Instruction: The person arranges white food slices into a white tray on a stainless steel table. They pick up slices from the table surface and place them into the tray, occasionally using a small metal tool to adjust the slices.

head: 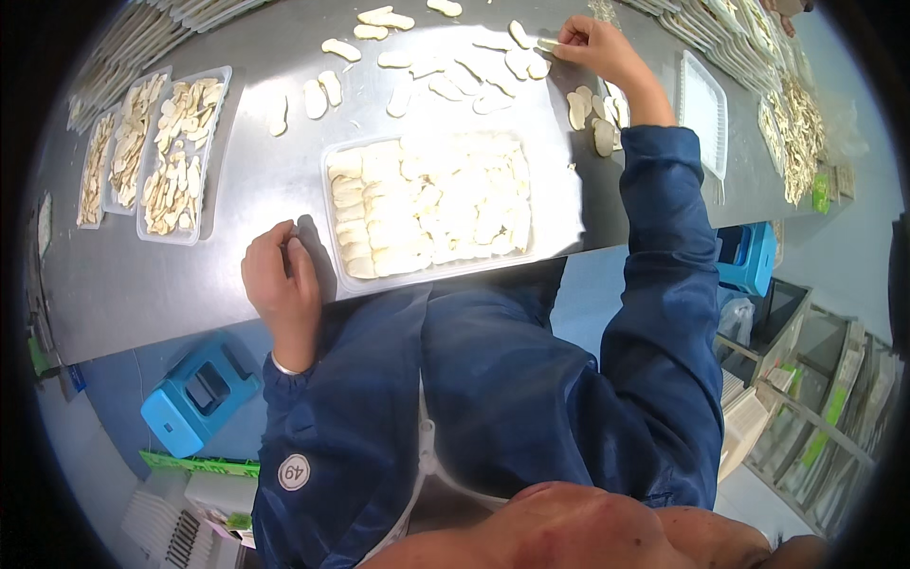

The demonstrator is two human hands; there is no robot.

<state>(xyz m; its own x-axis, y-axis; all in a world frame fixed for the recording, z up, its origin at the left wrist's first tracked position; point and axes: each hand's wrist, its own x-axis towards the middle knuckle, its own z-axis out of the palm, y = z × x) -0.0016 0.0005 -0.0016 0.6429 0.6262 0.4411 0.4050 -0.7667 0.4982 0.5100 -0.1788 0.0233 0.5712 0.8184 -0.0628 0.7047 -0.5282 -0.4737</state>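
My right hand (601, 50) reaches to the far side of the steel table, thumb and fingers pinching a pale slice (547, 45) that looks like dried mushroom. More loose slices (455, 75) lie scattered around and left of it, some washed out by glare. Close before me, a clear plastic tray (330, 213) holds rows of overlapping slices (387, 235); bright light hides detail on its right half. Just left of that tray, my left hand (284, 277) rests by the table edge, fingers curled, thumb apart from the index finger, with nothing visible in it.
Filled trays (202, 153) stand at the left, beside stacked trays (121, 57). At the right are a white tray (704, 117), more stacks (718, 35) and a slice heap (800, 135). Blue stools (202, 395) sit below the steel table (192, 284). Another person's hand (788, 8) shows top right.
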